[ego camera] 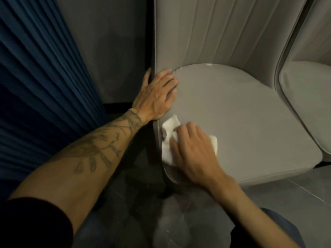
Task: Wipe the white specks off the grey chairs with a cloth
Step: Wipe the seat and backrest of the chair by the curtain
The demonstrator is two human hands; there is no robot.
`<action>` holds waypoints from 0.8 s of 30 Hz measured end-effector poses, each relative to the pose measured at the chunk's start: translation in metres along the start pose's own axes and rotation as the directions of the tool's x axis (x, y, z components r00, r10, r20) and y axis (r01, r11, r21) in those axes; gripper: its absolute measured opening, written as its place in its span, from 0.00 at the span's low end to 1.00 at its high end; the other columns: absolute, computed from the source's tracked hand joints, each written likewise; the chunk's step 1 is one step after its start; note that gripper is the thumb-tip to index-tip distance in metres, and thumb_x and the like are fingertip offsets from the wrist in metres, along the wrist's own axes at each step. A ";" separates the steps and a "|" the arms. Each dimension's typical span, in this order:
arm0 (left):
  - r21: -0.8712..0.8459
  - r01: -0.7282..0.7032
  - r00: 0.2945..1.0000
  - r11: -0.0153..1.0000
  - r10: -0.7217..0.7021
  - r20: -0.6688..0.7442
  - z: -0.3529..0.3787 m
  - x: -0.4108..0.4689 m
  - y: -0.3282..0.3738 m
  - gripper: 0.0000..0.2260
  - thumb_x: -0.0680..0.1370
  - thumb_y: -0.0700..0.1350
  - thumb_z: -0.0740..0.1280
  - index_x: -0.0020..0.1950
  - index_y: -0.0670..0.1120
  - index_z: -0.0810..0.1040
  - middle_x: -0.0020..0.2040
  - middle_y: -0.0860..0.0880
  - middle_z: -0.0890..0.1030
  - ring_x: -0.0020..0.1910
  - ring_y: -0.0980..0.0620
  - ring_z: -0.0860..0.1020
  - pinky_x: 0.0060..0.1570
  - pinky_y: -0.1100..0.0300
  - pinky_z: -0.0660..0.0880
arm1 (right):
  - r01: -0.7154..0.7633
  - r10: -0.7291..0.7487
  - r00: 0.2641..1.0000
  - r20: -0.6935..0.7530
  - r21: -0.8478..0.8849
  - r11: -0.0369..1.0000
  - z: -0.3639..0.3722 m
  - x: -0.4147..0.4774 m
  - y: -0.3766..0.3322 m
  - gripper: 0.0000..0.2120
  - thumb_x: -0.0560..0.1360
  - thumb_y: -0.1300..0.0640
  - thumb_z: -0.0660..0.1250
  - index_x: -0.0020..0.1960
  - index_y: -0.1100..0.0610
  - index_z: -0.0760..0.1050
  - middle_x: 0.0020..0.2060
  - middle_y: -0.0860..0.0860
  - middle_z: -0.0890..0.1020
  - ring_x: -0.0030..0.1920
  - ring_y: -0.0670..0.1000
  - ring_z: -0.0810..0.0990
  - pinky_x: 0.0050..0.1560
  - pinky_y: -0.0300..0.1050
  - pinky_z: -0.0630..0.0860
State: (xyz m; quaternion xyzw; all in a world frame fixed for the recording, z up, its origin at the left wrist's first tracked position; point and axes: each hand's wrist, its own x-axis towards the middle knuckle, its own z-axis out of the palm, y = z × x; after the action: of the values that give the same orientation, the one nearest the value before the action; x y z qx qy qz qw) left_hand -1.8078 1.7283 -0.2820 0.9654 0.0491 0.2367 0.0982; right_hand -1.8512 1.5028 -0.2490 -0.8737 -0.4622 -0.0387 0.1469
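A grey upholstered chair (241,113) with a ribbed backrest fills the middle of the head view. My right hand (193,154) lies flat on a white cloth (168,142), pressing it onto the front left edge of the seat. My left hand (157,93) rests on the chair's left side where seat and backrest meet, its fingers spread and holding nothing. No white specks show on the seat in this dim light.
A second grey chair (308,97) stands close against the right side. A dark blue pleated curtain (39,77) hangs at the left, with a grey wall panel (116,51) behind. Grey floor tiles (295,190) lie below, and the chair's dark leg (168,187) stands under my right wrist.
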 end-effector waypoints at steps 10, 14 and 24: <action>-0.093 -0.138 0.976 0.986 0.151 0.156 -0.032 0.002 -0.026 0.19 0.88 0.48 0.56 0.78 0.46 0.71 0.79 0.47 0.70 0.80 0.52 0.64 0.80 0.43 0.51 | 0.130 -0.128 0.991 0.024 -0.085 0.988 0.020 0.048 -0.006 0.11 0.81 0.47 0.54 0.49 0.54 0.66 0.46 0.53 0.72 0.41 0.51 0.66 0.46 0.51 0.69; -0.098 -0.167 0.974 0.981 0.180 0.138 -0.044 0.005 -0.035 0.19 0.87 0.49 0.56 0.75 0.46 0.75 0.77 0.47 0.73 0.78 0.49 0.69 0.78 0.47 0.58 | 0.016 -0.014 1.000 0.022 -0.056 0.998 0.024 0.087 -0.006 0.14 0.82 0.49 0.55 0.57 0.59 0.69 0.52 0.57 0.74 0.47 0.57 0.72 0.51 0.55 0.70; -0.210 -0.079 0.984 0.974 0.111 0.142 -0.038 0.002 -0.029 0.17 0.86 0.51 0.61 0.72 0.47 0.79 0.77 0.49 0.73 0.80 0.51 0.64 0.77 0.47 0.61 | 0.206 -0.206 0.979 0.008 -0.047 0.977 0.025 0.045 -0.019 0.11 0.81 0.46 0.55 0.50 0.53 0.68 0.47 0.50 0.72 0.43 0.50 0.68 0.48 0.48 0.68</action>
State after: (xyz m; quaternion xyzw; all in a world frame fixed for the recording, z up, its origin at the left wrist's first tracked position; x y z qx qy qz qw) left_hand -1.8255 1.7629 -0.2544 0.9668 -0.0294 0.1701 0.1885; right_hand -1.8429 1.5558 -0.2600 -0.8245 -0.5493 -0.0632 0.1206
